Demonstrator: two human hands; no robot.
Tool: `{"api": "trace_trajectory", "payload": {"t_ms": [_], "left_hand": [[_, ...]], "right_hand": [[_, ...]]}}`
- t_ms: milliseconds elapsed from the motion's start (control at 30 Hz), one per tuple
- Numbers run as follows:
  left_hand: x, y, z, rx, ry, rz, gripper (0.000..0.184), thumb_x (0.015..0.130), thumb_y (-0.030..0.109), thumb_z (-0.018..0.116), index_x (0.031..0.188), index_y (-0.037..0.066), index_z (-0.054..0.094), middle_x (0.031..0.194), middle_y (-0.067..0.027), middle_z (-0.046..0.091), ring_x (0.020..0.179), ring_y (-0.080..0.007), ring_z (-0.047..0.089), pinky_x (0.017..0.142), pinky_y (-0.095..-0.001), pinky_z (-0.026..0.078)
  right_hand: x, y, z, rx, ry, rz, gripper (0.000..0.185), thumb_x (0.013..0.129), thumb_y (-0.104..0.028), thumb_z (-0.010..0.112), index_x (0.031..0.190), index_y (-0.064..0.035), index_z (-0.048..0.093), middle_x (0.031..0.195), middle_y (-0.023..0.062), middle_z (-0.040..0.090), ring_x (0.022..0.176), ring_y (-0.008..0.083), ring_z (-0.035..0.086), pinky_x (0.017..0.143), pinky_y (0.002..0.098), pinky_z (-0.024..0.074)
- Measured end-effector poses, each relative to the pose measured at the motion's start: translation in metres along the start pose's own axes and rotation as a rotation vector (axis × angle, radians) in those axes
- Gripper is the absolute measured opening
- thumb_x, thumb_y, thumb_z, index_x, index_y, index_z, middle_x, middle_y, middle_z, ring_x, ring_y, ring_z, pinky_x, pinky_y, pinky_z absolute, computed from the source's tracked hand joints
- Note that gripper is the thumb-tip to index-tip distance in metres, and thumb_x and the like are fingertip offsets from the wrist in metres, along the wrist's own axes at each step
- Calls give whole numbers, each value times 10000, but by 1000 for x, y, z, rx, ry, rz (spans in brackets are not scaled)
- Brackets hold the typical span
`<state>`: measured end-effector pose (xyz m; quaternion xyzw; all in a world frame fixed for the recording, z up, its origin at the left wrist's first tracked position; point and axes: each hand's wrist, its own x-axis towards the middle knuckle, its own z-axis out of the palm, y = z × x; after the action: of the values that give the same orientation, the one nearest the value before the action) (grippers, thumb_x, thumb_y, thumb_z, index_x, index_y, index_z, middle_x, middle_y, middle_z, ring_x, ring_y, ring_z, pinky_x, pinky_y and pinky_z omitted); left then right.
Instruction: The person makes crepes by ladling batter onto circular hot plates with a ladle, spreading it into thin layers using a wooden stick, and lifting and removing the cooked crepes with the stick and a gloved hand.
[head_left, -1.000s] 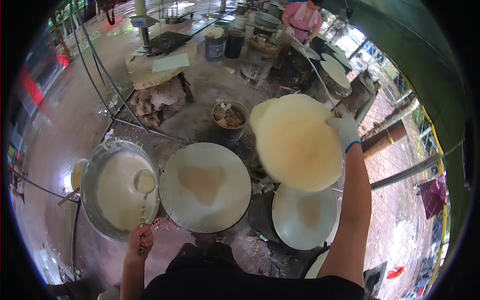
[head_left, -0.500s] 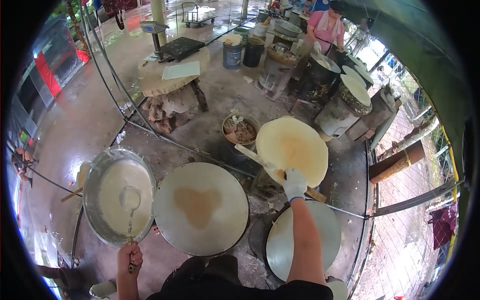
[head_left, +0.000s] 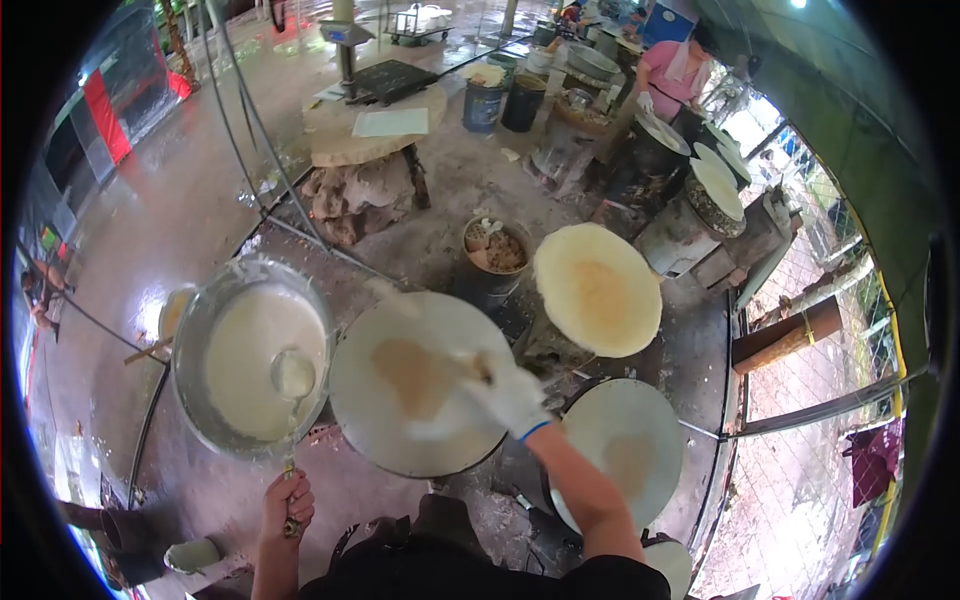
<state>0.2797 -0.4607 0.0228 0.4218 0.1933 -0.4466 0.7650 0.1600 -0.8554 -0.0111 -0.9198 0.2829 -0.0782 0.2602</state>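
Ladle (head_left: 293, 375) sits within the metal basin (head_left: 188, 400) at the person's left, the closed fingers of the left hand (head_left: 288, 502) gripping its handle. Over the left round plate (head_left: 390, 440), the gloved right hand (head_left: 512, 397) is blurred, so I cannot tell whether its fingers hold anything. One pale sheet (head_left: 597, 290), tan in the middle, already lies beyond the plates; the left round plate and the right round plate (head_left: 600, 420) show brownish patches but no sheet yet. The ladle's rounded bowl looks coated with milky liquid (head_left: 240, 355).
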Motion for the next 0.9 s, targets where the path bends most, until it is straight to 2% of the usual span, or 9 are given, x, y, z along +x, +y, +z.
{"api": "trace_trajectory", "payload": {"t_ms": [100, 167, 233, 300, 400, 600, 700, 767, 900], "left_hand": [[-17, -6, -43, -97, -63, -15, 148, 980, 193, 473, 973, 56, 526, 659, 6, 403, 432, -58, 337, 351, -198, 275], [-36, -9, -66, -114, -30, 39, 177, 989, 219, 458, 948, 59, 521, 665, -1, 395, 433, -61, 333, 354, -203, 275], [-59, -15, -99, -94, 46, 75, 220, 1000, 262, 440, 938, 59, 502, 657, -12, 411, 434, -63, 352, 359, -210, 291], [-81, -26, -141, 101, 75, 139, 252, 999, 308, 443, 946, 66, 487, 661, -17, 451, 428, -68, 374, 360, -212, 305], [-115, -37, -194, 210, 190, 206, 287, 989, 353, 459, 959, 68, 475, 662, -30, 505, 412, -78, 405, 358, -216, 323], [-153, -47, -257, 1, 497, 150, 261, 970, 318, 498, 923, 63, 471, 629, -38, 523, 372, -90, 405, 339, -228, 323], [-158, -65, -290, -72, 599, 129, 232, 964, 290, 509, 897, 72, 472, 607, -37, 505, 365, -92, 397, 331, -233, 319], [-158, -78, -306, -203, 623, 135, 212, 964, 268, 504, 876, 77, 472, 618, -33, 490, 365, -91, 385, 325, -236, 315], [-150, -95, -320, -344, 683, 142, 202, 972, 255, 480, 886, 72, 474, 680, -29, 493, 375, -82, 369, 319, -232, 310]], "right_hand": [[-53, -107, 82, 227, -321, -77, 572, 898, -424, 514, 1385, -139, 420, 992, 194, 656, 939, 363, 634, 775, 448, 488], [-96, -170, 146, 406, -269, -393, 602, 902, -394, 529, 1418, -128, 370, 989, 199, 647, 931, 363, 630, 757, 451, 486], [-139, -225, 175, 539, -381, -432, 630, 902, -369, 545, 1440, -121, 332, 1005, 197, 633, 920, 358, 628, 745, 447, 487], [-168, -294, 162, 567, -644, -198, 653, 899, -351, 563, 1452, -119, 304, 1039, 187, 616, 906, 348, 627, 738, 436, 489], [-211, -337, 194, 471, -808, -305, 650, 905, -284, 567, 1460, -115, 273, 1103, 169, 586, 898, 339, 624, 739, 416, 494], [-242, -353, 265, 892, -1128, -450, 468, 921, -116, 564, 1362, -31, 435, 1044, 107, 619, 912, 191, 631, 807, 308, 497], [-215, -312, 295, 1017, -1412, 295, 282, 935, -126, 533, 1189, -17, 592, 994, 58, 654, 829, 102, 617, 740, 239, 501], [-198, -244, 343, 756, -1168, 441, 272, 949, -212, 506, 1111, -32, 629, 862, 35, 641, 696, 110, 600, 608, 239, 491], [-152, -46, 440, 728, -857, 1041, 227, 911, -397, 582, 763, -225, 577, 561, -100, 474, 411, 18, 380, 337, 182, 251]]}}
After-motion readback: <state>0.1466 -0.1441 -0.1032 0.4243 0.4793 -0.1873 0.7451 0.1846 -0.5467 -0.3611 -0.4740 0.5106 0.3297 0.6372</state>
